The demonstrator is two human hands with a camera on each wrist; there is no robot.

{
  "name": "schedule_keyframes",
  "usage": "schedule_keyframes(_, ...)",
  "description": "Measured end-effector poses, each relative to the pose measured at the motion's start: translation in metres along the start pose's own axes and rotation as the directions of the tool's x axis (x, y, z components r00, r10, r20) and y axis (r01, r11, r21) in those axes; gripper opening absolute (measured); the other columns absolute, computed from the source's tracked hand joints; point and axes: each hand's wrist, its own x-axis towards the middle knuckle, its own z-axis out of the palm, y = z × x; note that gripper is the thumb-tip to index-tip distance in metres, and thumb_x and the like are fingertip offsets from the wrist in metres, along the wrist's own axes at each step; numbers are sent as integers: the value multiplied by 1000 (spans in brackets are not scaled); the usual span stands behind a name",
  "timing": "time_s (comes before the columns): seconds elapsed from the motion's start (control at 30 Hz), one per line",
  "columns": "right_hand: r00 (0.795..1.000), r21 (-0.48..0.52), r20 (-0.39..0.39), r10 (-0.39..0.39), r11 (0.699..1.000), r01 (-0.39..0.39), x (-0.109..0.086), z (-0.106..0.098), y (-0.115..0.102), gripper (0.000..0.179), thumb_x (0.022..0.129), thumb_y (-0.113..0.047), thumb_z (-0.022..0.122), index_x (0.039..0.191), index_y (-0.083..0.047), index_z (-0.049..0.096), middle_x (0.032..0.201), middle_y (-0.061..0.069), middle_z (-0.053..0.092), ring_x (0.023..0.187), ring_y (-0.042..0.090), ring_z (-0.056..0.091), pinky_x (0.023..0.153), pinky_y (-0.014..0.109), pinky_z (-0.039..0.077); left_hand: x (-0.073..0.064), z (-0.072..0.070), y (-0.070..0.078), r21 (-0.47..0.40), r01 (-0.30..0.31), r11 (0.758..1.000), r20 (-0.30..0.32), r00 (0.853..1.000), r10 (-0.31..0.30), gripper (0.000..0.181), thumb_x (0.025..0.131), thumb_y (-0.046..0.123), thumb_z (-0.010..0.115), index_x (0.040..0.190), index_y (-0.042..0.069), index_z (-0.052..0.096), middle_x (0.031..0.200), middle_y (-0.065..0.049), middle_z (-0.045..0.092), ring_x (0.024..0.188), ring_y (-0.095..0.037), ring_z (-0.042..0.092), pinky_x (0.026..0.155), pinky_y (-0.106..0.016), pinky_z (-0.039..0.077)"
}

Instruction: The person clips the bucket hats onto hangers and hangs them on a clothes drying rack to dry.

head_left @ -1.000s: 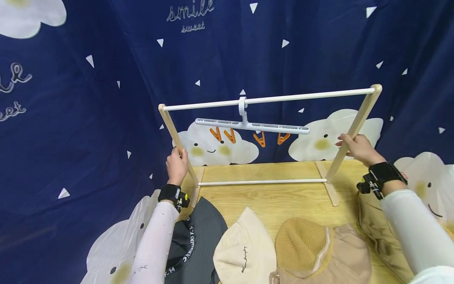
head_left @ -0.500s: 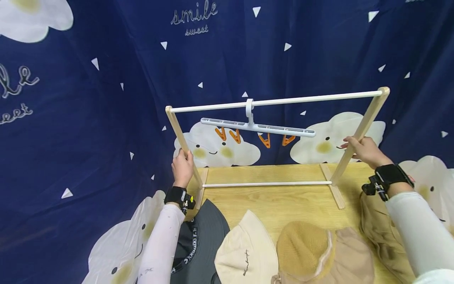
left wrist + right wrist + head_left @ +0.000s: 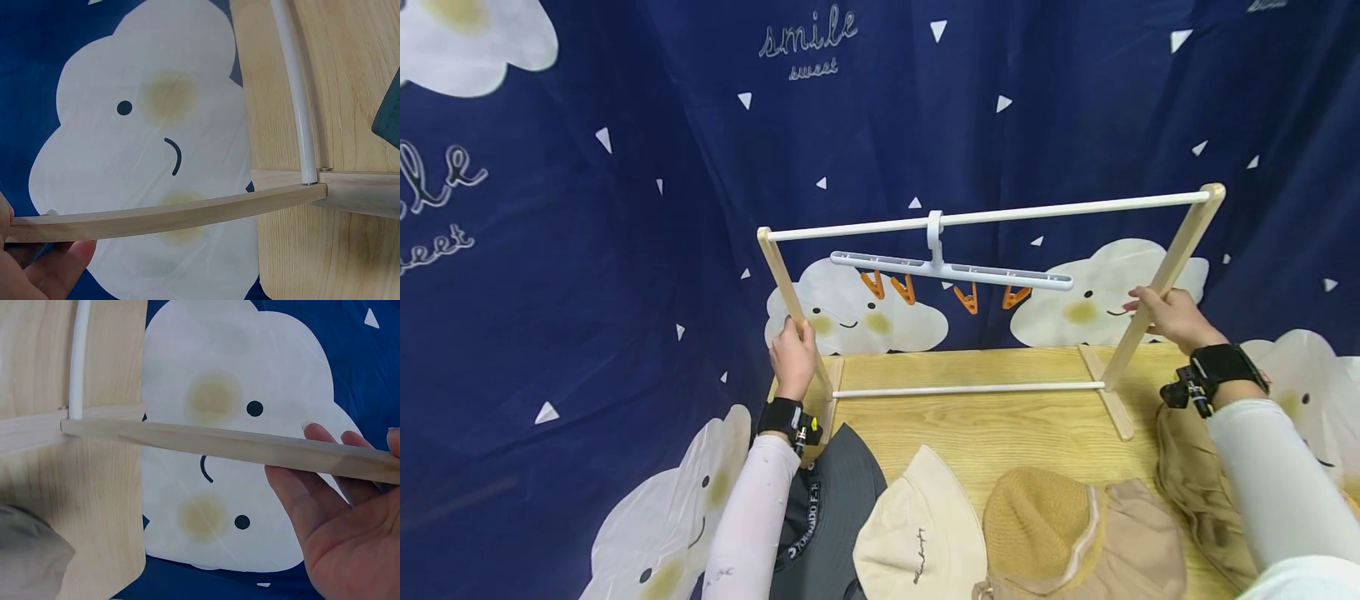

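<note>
Beyond the hats [image 3: 891,533], gripped both posts [image 3: 784,279] of the rack [image 3: 970,389], one with the left hand [image 3: 793,358], one with the right hand [image 3: 1178,318]. Nudged it slightly rightward along the bench [image 3: 977,425], hanger [image 3: 938,271] included; apparently adjusted its position.

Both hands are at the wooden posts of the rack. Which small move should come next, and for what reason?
Probably, the left hand and right hand should gently release the posts: the wooden feet seem to rest on the table, the hanger hangs from the top rod, and its orange clips hold nothing, while hats lie in front.
</note>
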Motion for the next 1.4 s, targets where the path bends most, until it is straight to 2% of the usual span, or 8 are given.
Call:
schedule_keyframes(0.2, 1000, 23, -18, -1, 1000, 2, 1, -1, 4, 63, 114, -35, 29, 145, 18, 42, 110, 9, 75, 84, -14, 51, 101, 74, 42, -9, 1, 2, -9, 15, 1000, -17, 1000, -15, 26, 107, 25, 57, 94, 2, 61, 72, -20, 64, 75, -49, 69, 68, -60, 50)
schedule_keyframes(0.53, 972, -28, -234, 4, 1000, -11, -9, 13, -7, 73, 110, -40, 38, 158, 13, 18, 145, 47, 40, 129, 60, 46, 102, 69, 41, -7, -8, 7, -243, 115, 963, 59, 993, -104, 31, 103, 28, 64, 118, 2, 67, 105, -19, 76, 93, -37, 75, 79, -52, 56)
schedule_keyframes(0.7, 882, -43, -468, -64, 998, 50, -29, 36, -12, 88, 103, -31, 56, 167, -7, 0, 162, 34, 28, 149, 51, 31, 120, 61, 25, -22, -20, 0, -311, 227, 923, 208, 964, -166, 67, 101, 41, 65, 153, 2, 46, 149, -20, 58, 137, -37, 57, 110, -52, 45)
schedule_keyframes(0.9, 664, -33, -721, -196, 968, 250, -54, 75, -32, 92, 93, -19, 64, 167, -14, 9, 164, 13, 16, 152, 27, 23, 124, 37, 18, -49, -34, -14, -272, 275, 922, 305, 934, -188, 87, 101, 35, 67, 164, 3, 18, 161, -24, 40, 149, -42, 38, 117, -58, 34)
schedule_keyframes(0.97, 631, 14, -747, -211, 943, 332, -57, 85, -43, 90, 93, -15, 64, 166, -14, 11, 162, 10, 19, 148, 25, 28, 123, 35, 22, -57, -34, -20, -274, 288, 918, 320, 927, -196, 92, 100, 33, 69, 165, 5, 11, 161, -24, 38, 149, -42, 36, 117, -58, 34)
schedule_keyframes(1.03, 665, 109, -723, -187, 919, 378, -59, 93, -54, 88, 95, -12, 63, 166, -14, 10, 159, 9, 23, 146, 26, 33, 121, 34, 27, -65, -34, -26, -265, 294, 918, 337, 921, -197, 95, 99, 33, 71, 165, 6, 9, 161, -25, 37, 149, -42, 36, 117, -58, 33)
schedule_keyframes(1.23, 863, 461, -503, -51, 828, 318, -55, 116, -86, 74, 104, -9, 56, 165, -12, 16, 151, 5, 39, 144, 25, 42, 113, 22, 37, -88, -36, -42, -230, 340, 912, 428, 877, -219, 90, 101, 36, 68, 161, -1, 14, 159, -28, 36, 149, -45, 34, 117, -59, 33)
schedule_keyframes(1.4, 945, 703, -288, -154, 637, 317, -46, 133, -96, 46, 111, -8, 44, 156, -2, 33, 136, -2, 54, 135, 18, 51, 109, 23, 44, -106, -39, -59, -233, 446, 864, 519, 809, -277, 82, 104, 38, 64, 159, -6, 21, 158, -32, 38, 150, -49, 32, 119, -60, 31)
